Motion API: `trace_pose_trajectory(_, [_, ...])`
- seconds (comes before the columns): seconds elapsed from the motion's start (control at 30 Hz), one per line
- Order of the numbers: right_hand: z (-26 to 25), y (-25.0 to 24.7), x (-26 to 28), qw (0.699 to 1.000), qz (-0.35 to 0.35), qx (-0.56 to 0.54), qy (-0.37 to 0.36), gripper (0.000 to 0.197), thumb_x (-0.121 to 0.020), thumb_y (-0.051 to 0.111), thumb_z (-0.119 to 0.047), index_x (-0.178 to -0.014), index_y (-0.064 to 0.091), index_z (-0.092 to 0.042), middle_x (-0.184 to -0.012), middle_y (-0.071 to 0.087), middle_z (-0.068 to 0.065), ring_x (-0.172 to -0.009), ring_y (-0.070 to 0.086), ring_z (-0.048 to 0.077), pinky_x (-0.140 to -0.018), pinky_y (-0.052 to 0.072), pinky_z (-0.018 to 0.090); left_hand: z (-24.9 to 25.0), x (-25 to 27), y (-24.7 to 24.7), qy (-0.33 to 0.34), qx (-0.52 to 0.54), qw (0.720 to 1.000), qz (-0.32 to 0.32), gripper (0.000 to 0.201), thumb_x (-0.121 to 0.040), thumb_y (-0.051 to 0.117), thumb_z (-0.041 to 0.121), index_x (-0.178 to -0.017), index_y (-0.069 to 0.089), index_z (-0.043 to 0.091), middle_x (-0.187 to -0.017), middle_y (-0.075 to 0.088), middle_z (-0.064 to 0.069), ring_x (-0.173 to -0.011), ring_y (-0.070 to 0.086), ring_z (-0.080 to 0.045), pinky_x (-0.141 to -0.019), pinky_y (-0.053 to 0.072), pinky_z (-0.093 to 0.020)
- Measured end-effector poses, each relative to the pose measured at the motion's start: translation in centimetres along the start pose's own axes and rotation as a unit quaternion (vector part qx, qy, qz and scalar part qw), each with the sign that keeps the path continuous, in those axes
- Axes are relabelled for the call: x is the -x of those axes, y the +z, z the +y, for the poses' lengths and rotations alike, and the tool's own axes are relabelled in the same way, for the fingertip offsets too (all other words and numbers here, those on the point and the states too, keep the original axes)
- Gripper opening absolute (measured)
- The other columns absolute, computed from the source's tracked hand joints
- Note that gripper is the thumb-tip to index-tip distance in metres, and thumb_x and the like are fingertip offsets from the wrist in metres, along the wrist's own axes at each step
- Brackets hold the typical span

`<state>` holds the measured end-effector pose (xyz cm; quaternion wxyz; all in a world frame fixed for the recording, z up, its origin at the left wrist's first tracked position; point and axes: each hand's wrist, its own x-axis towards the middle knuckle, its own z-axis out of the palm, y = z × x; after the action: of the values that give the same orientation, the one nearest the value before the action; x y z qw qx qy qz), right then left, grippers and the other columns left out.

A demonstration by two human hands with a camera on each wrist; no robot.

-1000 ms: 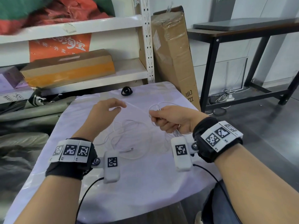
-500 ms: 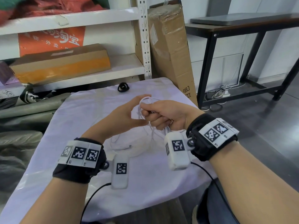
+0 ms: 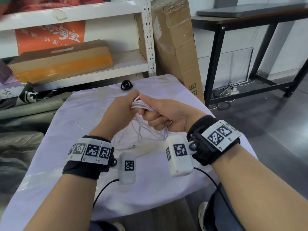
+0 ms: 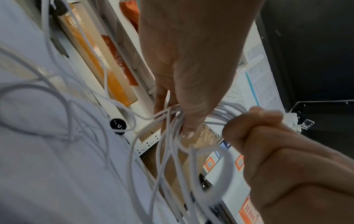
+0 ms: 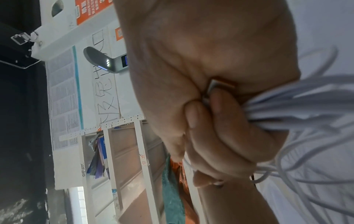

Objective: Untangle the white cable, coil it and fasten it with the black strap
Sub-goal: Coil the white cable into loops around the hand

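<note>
The white cable (image 3: 141, 105) is gathered into several loops held above the white-covered table (image 3: 80, 164). My right hand (image 3: 156, 114) grips the bundle in a closed fist, with loops (image 5: 298, 109) spilling out beside the fingers and a metal plug (image 5: 212, 85) tucked in the palm. My left hand (image 3: 124, 105) meets it and pinches the strands (image 4: 172, 118) between thumb and fingers. Slack cable (image 3: 126, 139) trails on the cloth below. The black strap (image 3: 126, 85) lies curled at the table's far edge, also the black strap (image 4: 117, 124) beyond the loops.
A white metal shelf rack (image 3: 150, 47) with a cardboard box (image 3: 63, 62) stands behind the table. A tall taped carton (image 3: 175, 44) leans at the far right corner. A black desk (image 3: 250, 22) stands to the right, grey rolls (image 3: 25, 110) to the left.
My left hand, apart at the left drawing out a strand, has come across to meet the right fist. More loops are now gathered in the right hand.
</note>
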<state>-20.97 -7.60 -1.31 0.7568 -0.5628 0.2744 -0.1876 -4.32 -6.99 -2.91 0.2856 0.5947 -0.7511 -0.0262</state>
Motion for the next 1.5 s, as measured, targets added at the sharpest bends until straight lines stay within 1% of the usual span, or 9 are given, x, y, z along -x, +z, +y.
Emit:
trace_pose_trajectory(0.23, [0.7, -0.8, -0.5, 0.99, -0.033, -0.137, -0.023, 0.053, -0.102, 0.022, -0.046, -0.071, 0.046, -0.011, -0.04, 0.025, -0.01, -0.03, 0.019, 0.002, -0.034, 0.008, 0.018, -1.1, -0.2, 0.0, -0.061, -0.005, 0.995, -0.084, 0.035, -0.088, 0.054, 0.008, -0.063, 0.044, 0.031, -0.062, 0.05, 0.013, -0.057, 0.043, -0.002, -0.051, 0.033, -0.008])
trace_pose_trajectory(0.5, [0.2, -0.8, -0.3, 0.961, -0.07, -0.242, -0.119, 0.05, -0.103, 0.024, -0.03, -0.068, 0.051, -0.007, -0.037, 0.027, -0.007, -0.026, 0.023, 0.004, -0.03, 0.014, 0.018, -0.7, 0.0, -0.7, -0.114, 0.106, 0.986, -0.067, 0.024, -0.093, 0.052, 0.019, -0.075, 0.062, 0.032, -0.068, 0.068, 0.017, -0.058, 0.06, 0.005, -0.061, 0.042, -0.011])
trace_pose_trajectory(0.67, [0.5, -1.2, 0.0, 0.946, -0.127, -0.272, -0.123, 0.044, -0.102, 0.025, -0.036, -0.082, 0.05, -0.007, -0.041, 0.035, -0.008, -0.029, 0.031, 0.004, -0.033, 0.019, 0.015, -0.4, 0.3, -1.0, -0.139, 0.134, 0.98, -0.044, 0.024, -0.093, 0.058, 0.032, -0.07, 0.064, 0.031, -0.053, 0.066, 0.014, -0.042, 0.055, -0.012, -0.045, 0.045, -0.018])
trace_pose_trajectory(0.77, [0.4, -1.9, 0.1, 0.906, -0.149, -0.364, -0.155, 0.037, -0.099, 0.031, -0.034, -0.082, 0.051, -0.007, -0.043, 0.029, -0.006, -0.031, 0.022, 0.006, -0.034, 0.019, 0.016, 0.1, 0.4, -1.0, -0.151, 0.169, 0.971, -0.077, 0.026, -0.088, 0.06, 0.046, -0.078, 0.072, 0.025, -0.057, 0.067, 0.003, -0.048, 0.056, -0.015, -0.054, 0.049, -0.027])
trace_pose_trajectory(0.87, [0.2, -3.9, 0.0, 0.824, -0.148, -0.508, -0.203, 0.035, -0.098, 0.038, -0.026, -0.073, 0.052, -0.005, -0.047, 0.023, -0.007, -0.036, 0.019, 0.006, -0.034, 0.019, 0.019, 0.2, 0.6, -1.1, -0.152, 0.192, 0.96, -0.133, 0.045, -0.09, 0.047, 0.057, -0.083, 0.071, 0.02, -0.062, 0.068, -0.001, -0.055, 0.06, -0.014, -0.058, 0.044, -0.021])
trace_pose_trajectory(1.0, [0.3, -7.4, 0.4, 0.74, -0.042, -0.605, -0.29, 0.057, -0.103, 0.029, -0.025, -0.055, 0.05, -0.004, -0.038, 0.032, -0.001, -0.028, 0.024, 0.012, -0.031, 0.019, 0.021, -0.8, 0.9, -1.1, -0.159, 0.128, 0.967, -0.155, 0.032, -0.094, 0.05, 0.043, -0.084, 0.068, 0.018, -0.073, 0.073, 0.002, -0.06, 0.065, -0.008, -0.063, 0.043, -0.022])
trace_pose_trajectory(1.13, [0.2, -8.8, 1.5, 0.698, 0.125, -0.617, -0.341, 0.028, -0.084, 0.042, -0.009, -0.056, 0.041, -0.014, -0.034, 0.028, -0.004, -0.023, 0.025, 0.011, -0.025, 0.018, 0.018, -2.0, 1.1, -1.0, -0.14, 0.006, 0.972, -0.188, 0.012, -0.091, 0.056, 0.018, -0.086, 0.066, 0.022, -0.081, 0.072, 0.011, -0.075, 0.066, -0.005, -0.068, 0.044, -0.019])
trace_pose_trajectory(1.4, [0.1, -10.0, 2.4, 0.645, 0.429, -0.52, -0.361, 0.035, -0.098, 0.025, -0.01, -0.066, 0.038, -0.016, -0.033, 0.029, -0.007, -0.024, 0.024, 0.008, -0.028, 0.019, 0.014, -4.9, 1.7, -1.4, -0.17, -0.212, 0.946, -0.178, 0.056, -0.083, 0.045, -0.008, -0.119, 0.055, 0.034, -0.13, 0.048, 0.005, -0.125, 0.041, -0.025, -0.095, 0.034, -0.04])
trace_pose_trajectory(1.5, [0.0, -9.9, 2.8, 0.65, 0.45, -0.497, -0.357, 0.032, -0.097, 0.027, -0.012, -0.07, 0.042, -0.016, -0.036, 0.03, -0.008, -0.027, 0.024, 0.007, -0.03, 0.02, 0.016, -5.8, 1.9, -2.4, -0.224, -0.153, 0.958, -0.096, 0.027, -0.092, 0.055, 0.012, -0.118, 0.06, 0.018, -0.121, 0.06, -0.013, -0.099, 0.059, -0.029, -0.081, 0.047, -0.036])
